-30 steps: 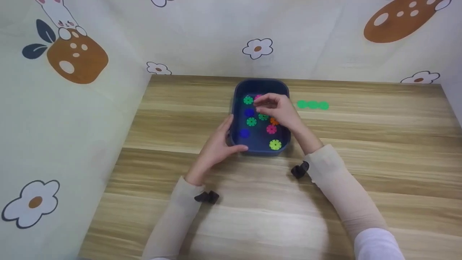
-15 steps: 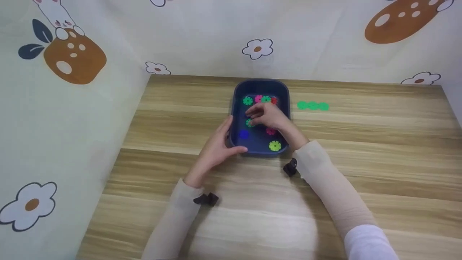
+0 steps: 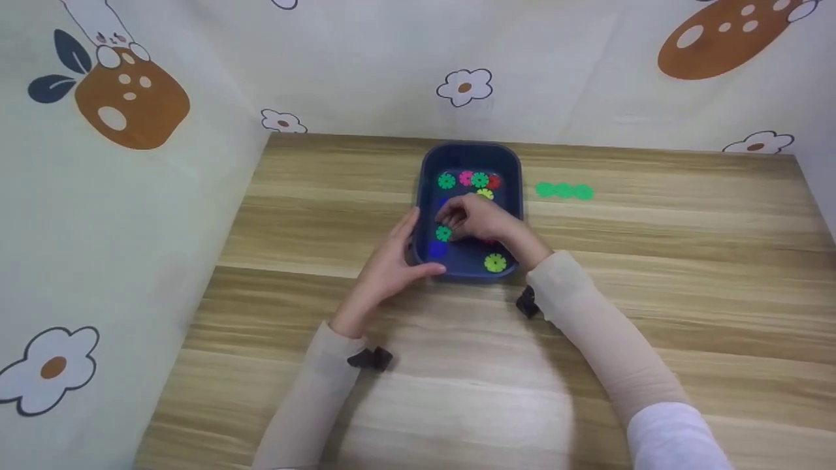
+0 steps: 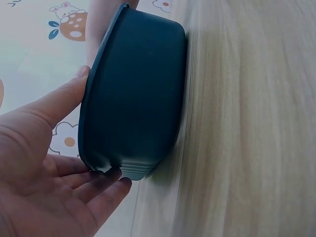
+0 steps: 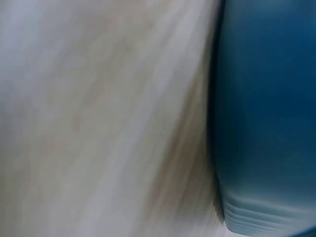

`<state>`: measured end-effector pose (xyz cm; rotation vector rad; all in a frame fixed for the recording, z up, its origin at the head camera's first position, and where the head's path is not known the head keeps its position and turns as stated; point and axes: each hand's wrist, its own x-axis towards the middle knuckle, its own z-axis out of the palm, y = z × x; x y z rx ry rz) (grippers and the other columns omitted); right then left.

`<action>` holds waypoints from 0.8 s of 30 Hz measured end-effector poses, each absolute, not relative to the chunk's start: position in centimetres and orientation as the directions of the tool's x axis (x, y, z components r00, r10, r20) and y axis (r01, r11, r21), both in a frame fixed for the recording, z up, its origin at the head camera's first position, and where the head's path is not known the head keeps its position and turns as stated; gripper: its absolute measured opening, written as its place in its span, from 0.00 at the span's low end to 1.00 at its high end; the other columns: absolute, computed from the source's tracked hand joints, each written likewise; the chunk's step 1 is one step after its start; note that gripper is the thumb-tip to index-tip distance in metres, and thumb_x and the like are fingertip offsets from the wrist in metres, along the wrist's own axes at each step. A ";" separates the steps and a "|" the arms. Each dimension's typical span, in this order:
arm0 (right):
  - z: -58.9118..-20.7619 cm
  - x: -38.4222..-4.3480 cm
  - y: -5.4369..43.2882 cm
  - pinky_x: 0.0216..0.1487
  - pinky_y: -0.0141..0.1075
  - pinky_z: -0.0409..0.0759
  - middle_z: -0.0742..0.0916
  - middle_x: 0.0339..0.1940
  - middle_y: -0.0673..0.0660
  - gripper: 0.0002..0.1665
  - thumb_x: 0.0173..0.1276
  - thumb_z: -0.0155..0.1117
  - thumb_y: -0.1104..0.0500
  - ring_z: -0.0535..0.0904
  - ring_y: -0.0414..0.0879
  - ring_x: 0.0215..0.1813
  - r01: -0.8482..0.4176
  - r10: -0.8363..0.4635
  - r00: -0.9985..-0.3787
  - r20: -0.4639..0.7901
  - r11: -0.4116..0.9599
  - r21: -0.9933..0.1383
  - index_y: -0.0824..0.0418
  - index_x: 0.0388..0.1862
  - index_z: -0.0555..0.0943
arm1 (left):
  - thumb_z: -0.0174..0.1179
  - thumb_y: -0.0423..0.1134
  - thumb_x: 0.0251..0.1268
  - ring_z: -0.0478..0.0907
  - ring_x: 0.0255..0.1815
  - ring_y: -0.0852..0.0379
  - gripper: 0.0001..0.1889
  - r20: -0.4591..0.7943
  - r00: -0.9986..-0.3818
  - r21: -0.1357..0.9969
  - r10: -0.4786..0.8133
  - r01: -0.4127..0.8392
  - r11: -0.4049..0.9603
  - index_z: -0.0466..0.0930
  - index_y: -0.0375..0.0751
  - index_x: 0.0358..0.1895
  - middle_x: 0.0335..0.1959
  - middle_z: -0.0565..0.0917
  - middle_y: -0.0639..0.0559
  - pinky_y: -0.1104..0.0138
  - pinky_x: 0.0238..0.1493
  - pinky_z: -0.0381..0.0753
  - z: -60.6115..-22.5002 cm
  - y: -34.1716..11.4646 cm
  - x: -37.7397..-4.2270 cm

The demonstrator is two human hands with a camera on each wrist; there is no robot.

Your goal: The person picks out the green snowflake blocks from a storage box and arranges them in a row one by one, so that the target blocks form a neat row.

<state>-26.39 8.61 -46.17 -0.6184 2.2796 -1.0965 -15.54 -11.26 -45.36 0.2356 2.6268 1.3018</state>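
A dark blue plastic tub [image 3: 469,267] stands on the wooden table, with several notched plastic discs in it. My left hand [image 3: 385,267] holds its near left corner, the thumb [image 4: 61,101] at the rim and the fingers along the side by a ribbed part. Inside the tub is my right hand [image 3: 480,217], its fingers bent downward. A green notched disc [image 3: 443,233] lies at the fingertips; whether they pinch it I cannot tell. A blue disc [image 3: 437,249] is just below it. The right wrist view holds only the tub's outer wall [image 5: 266,113] and blurred tabletop.
Three green discs [image 3: 564,190] lie in a row on the table right of the tub. Yellow-green [image 3: 495,263], pink [image 3: 466,178] and red [image 3: 494,182] discs lie in the tub. A patterned cloth wall [image 3: 366,65] rises behind the table.
My right hand has moved left and down inside the tub. The green disc at its fingertips has shifted slightly left and nearer. The left hand has stayed at the tub's corner.
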 end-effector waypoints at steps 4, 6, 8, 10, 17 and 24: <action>-46.2 -26.3 8.6 0.51 0.38 0.85 0.88 0.48 0.65 0.19 0.63 0.66 0.72 0.85 0.49 0.46 -0.207 -0.639 -0.736 -0.226 0.530 -0.822 0.68 0.53 0.84 | 0.74 0.50 0.56 0.49 0.83 0.46 0.54 -0.104 -0.969 0.796 0.222 0.053 0.603 0.48 0.45 0.81 0.83 0.50 0.44 0.51 0.81 0.53 -45.4 -11.3 -15.5; -46.2 -26.2 8.6 0.52 0.39 0.85 0.89 0.48 0.64 0.19 0.62 0.67 0.72 0.84 0.50 0.46 -0.222 -0.633 -0.742 -0.218 0.540 -0.812 0.67 0.53 0.84 | 0.73 0.50 0.56 0.50 0.83 0.46 0.54 -0.100 -0.970 0.792 0.221 0.057 0.608 0.48 0.45 0.81 0.83 0.51 0.44 0.52 0.81 0.54 -45.4 -11.3 -15.5; -46.2 -26.2 8.6 0.52 0.40 0.84 0.89 0.48 0.63 0.20 0.60 0.67 0.71 0.83 0.49 0.46 -0.235 -0.622 -0.752 -0.217 0.561 -0.794 0.66 0.53 0.85 | 0.73 0.51 0.56 0.50 0.83 0.47 0.54 -0.100 -0.969 0.788 0.224 0.060 0.612 0.48 0.45 0.81 0.83 0.51 0.45 0.52 0.81 0.54 -45.5 -11.3 -15.5; -46.2 -26.2 8.6 0.51 0.40 0.84 0.88 0.47 0.62 0.20 0.59 0.68 0.71 0.82 0.49 0.45 -0.245 -0.616 -0.755 -0.227 0.585 -0.773 0.65 0.52 0.85 | 0.73 0.51 0.56 0.49 0.83 0.47 0.54 -0.102 -0.968 0.788 0.228 0.061 0.612 0.48 0.46 0.81 0.83 0.50 0.45 0.52 0.81 0.54 -45.5 -11.2 -15.5; -46.1 -26.0 8.5 0.55 0.45 0.83 0.85 0.48 0.61 0.18 0.58 0.73 0.70 0.80 0.51 0.49 -0.279 -0.600 -0.757 -0.261 0.657 -0.701 0.64 0.48 0.85 | 0.74 0.51 0.56 0.49 0.83 0.46 0.54 -0.106 -0.967 0.787 0.232 0.061 0.614 0.47 0.45 0.81 0.83 0.51 0.44 0.51 0.81 0.53 -45.4 -11.2 -15.7; -46.2 -25.9 8.4 0.55 0.45 0.82 0.84 0.46 0.60 0.16 0.59 0.71 0.71 0.80 0.51 0.48 -0.294 -0.626 -0.737 -0.256 0.637 -0.712 0.62 0.46 0.81 | 0.74 0.51 0.55 0.49 0.83 0.46 0.55 -0.105 -0.968 0.792 0.227 0.057 0.608 0.47 0.44 0.81 0.83 0.50 0.44 0.52 0.82 0.52 -45.5 -11.3 -15.6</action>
